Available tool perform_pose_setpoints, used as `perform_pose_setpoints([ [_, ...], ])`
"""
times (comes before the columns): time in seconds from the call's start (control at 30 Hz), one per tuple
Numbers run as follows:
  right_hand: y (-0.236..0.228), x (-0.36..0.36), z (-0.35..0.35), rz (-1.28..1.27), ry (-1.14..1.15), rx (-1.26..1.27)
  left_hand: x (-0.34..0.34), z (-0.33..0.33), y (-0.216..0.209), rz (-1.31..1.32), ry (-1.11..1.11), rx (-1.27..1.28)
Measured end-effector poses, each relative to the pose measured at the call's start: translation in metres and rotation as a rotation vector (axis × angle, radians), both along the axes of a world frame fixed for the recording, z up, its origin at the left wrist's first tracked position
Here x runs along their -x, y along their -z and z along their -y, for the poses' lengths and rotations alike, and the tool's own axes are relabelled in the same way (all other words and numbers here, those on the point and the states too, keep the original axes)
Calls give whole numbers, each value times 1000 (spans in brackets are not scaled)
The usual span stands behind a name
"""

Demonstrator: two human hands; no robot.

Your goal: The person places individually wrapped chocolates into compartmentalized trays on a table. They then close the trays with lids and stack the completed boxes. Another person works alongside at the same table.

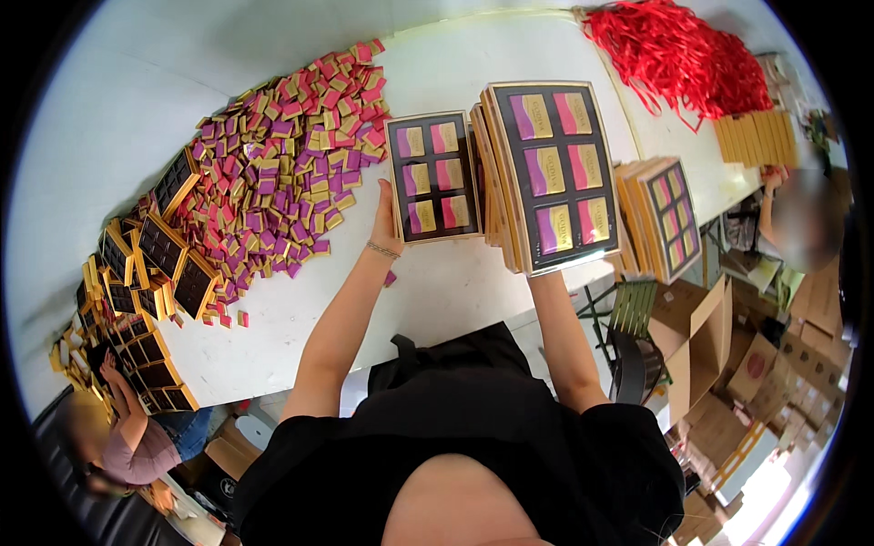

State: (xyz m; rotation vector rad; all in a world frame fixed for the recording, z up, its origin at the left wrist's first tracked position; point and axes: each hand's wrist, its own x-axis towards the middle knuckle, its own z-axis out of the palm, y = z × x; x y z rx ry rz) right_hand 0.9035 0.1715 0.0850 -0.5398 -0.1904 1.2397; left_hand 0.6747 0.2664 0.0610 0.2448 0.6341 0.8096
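My left hand is at the left side of a chocolate box, its thumb along the edge and its other fingers largely hidden. This box has a dark tray with several purple, pink and gold wrapped chocolates under a clear lid. Right beside it rises a taller stack of similar boxes. My right forearm reaches up to the near edge of that stack, which hides my right hand. Farther right stands another stack of filled boxes, slanted in the view.
A big heap of wrapped chocolates covers the left of the white table. Dark trays pile up at far left, where a person sits. Red ribbons lie at far right, near another person. Cardboard boxes crowd the floor.
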Motion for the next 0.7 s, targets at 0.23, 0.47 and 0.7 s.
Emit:
perform_pose_setpoints([
  [0.23, 31, -84, -128, 159, 181, 186, -93, -76, -5, -60, -178, -88],
  [0.47, 27, -164, -262, 100, 381, 325, -181, -186, -4, -192, -177, -168],
  [0.7, 29, -232, -366, 124, 474, 101, -253, -273, 5, -95, -88, -121],
])
